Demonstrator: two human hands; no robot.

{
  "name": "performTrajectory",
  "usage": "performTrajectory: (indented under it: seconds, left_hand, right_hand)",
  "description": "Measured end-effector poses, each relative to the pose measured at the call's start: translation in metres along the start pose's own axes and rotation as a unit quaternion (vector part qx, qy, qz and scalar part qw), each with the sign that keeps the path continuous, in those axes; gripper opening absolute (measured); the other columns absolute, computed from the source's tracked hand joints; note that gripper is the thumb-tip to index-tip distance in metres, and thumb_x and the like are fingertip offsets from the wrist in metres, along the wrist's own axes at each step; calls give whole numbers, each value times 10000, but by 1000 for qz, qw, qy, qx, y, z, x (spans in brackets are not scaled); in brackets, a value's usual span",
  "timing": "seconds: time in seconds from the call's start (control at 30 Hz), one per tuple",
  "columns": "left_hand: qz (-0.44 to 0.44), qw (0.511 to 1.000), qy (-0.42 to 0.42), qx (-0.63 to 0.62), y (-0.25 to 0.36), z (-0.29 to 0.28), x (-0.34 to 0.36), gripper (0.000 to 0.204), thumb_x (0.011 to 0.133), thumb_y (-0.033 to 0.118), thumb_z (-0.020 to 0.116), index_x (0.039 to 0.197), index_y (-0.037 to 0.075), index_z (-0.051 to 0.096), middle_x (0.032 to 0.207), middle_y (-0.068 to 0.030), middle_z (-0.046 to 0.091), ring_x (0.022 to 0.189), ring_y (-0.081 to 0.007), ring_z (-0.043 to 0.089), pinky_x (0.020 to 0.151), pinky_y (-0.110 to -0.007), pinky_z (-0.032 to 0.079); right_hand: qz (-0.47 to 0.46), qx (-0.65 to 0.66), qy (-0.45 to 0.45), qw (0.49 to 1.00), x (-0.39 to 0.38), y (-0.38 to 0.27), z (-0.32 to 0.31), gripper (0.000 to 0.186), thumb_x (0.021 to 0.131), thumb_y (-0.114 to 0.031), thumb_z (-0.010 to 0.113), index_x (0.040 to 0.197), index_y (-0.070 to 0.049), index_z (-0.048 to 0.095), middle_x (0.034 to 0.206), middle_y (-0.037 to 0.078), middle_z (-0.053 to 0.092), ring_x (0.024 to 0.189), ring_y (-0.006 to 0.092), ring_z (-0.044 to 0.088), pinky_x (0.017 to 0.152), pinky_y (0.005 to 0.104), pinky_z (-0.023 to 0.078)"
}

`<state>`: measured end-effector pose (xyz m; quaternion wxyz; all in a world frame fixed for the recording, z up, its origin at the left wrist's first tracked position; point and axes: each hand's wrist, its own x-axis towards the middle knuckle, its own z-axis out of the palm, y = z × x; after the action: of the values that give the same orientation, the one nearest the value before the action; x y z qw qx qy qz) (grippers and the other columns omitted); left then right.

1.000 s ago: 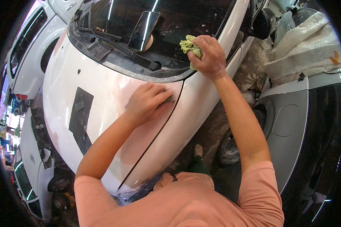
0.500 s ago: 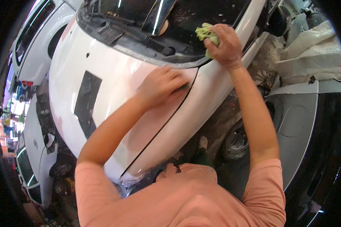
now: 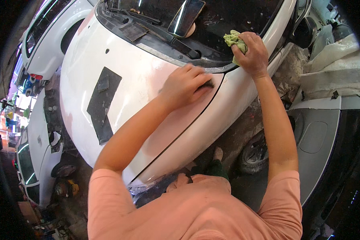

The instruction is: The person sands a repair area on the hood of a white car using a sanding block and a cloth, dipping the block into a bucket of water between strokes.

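Observation:
My left hand [image 3: 182, 86] is closed over a small dark pad [image 3: 207, 85] on the pinkish-patched area of a white car's hood [image 3: 80, 104], near the seam by the windscreen corner. A crumpled pale green cloth [image 3: 234, 38] is gripped in my right hand [image 3: 252, 56] at the lower corner of the dark windscreen [image 3: 236, 16]. A phone [image 3: 186, 18] rests on the glass. Dark rectangular sheets [image 3: 102, 100] lie on the hood, left of my left hand.
Another white car [image 3: 50, 44] stands at the left, a white body panel [image 3: 42, 120] below it. At the right are a grey car panel [image 3: 316, 128] and draped whitish sheeting [image 3: 328, 68]. The stained floor [image 3: 248, 116] shows between the cars, with my foot below.
The view has shifted, putting the car further right in the picture. My left hand has slid slightly toward the windscreen with the pad; my right hand still grips the cloth at the corner.

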<state>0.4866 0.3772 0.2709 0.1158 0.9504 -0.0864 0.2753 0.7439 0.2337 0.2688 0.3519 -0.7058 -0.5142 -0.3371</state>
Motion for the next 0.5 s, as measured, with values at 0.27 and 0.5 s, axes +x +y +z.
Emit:
performTrajectory:
  seconds: [0.27,0.5]
  left_hand:
    - [-66,998,-21,6,9,-30,-95,423,818,212,855,1208,97,741,1106,-110,726,956,-334,676,824,-438,569]
    - [-144,988,41,43,-34,-28,-42,292,876,230,793,1132,107,725,1052,-94,708,975,-356,650,850,-470,543]
  right_hand:
    - [-1,17,10,1000,-3,5,-12,321,829,-235,781,1097,-73,706,1127,134,707,1023,356,676,905,462,567]
    - [4,61,9,998,-3,-3,-9,305,850,-204,770,1092,-34,697,1092,156,696,1036,378,681,920,462,561]
